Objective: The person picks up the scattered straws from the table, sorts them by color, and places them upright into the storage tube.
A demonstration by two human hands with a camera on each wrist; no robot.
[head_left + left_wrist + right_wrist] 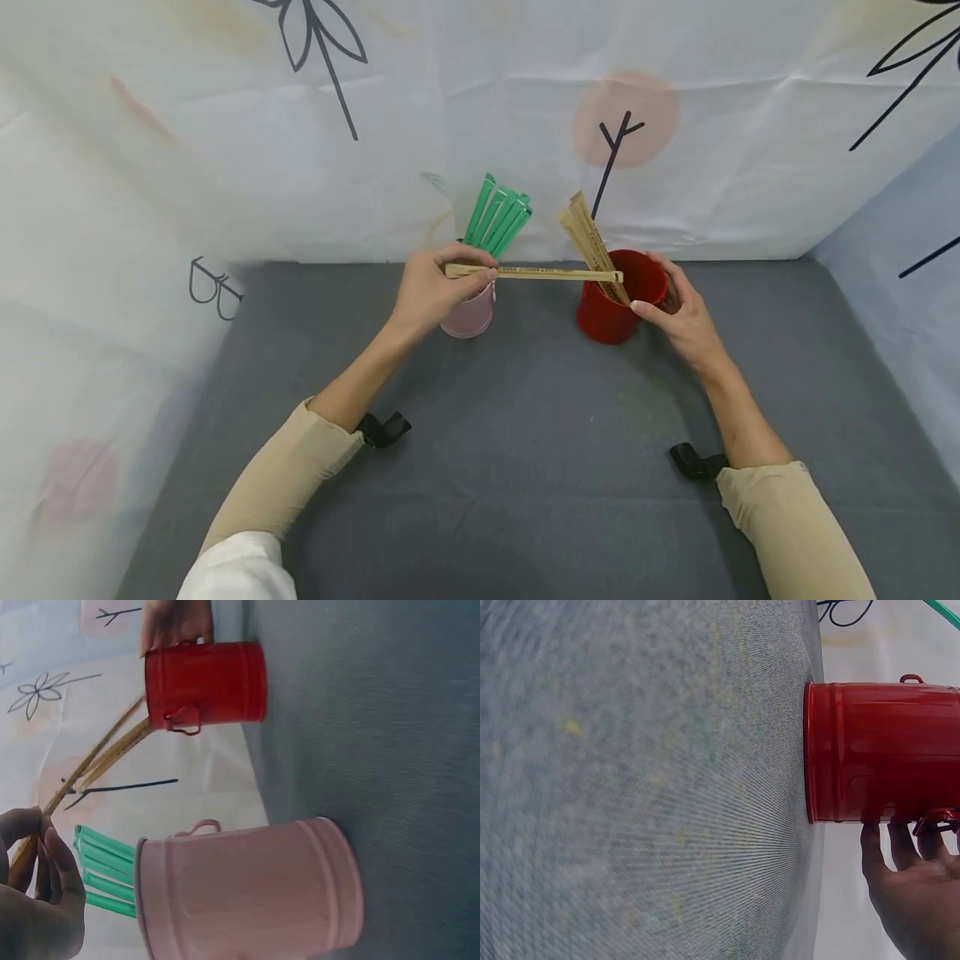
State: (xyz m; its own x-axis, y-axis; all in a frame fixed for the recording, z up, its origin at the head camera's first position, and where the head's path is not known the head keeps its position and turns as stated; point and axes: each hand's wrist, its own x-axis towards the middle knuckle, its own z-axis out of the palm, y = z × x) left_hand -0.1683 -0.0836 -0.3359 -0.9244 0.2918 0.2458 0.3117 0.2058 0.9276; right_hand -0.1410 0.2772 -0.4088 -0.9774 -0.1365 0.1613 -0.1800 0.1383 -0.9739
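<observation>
My left hand (pixel 442 287) pinches one end of a slim tan stick packet (pixel 558 273) with small dark printing. The packet lies level, and its far end overlaps the red bucket (pixel 600 321) in the head view. Several more tan stick packets (pixel 588 233) lean out of that bucket toward the left. On the bucket's right side, my right hand (pixel 686 321) holds it, thumb at the rim and fingers against the wall. Just behind and below my left hand stands a pink bucket (pixel 247 892) with several green stick packets (pixel 498 217) sticking up from it.
Both buckets stand on a grey cloth-covered table (pixel 525 442) near its back edge. A white patterned curtain (pixel 510 125) hangs right behind them. Side sheets border the table left and right. Small handles (pixel 186 720) jut from the red bucket's sides.
</observation>
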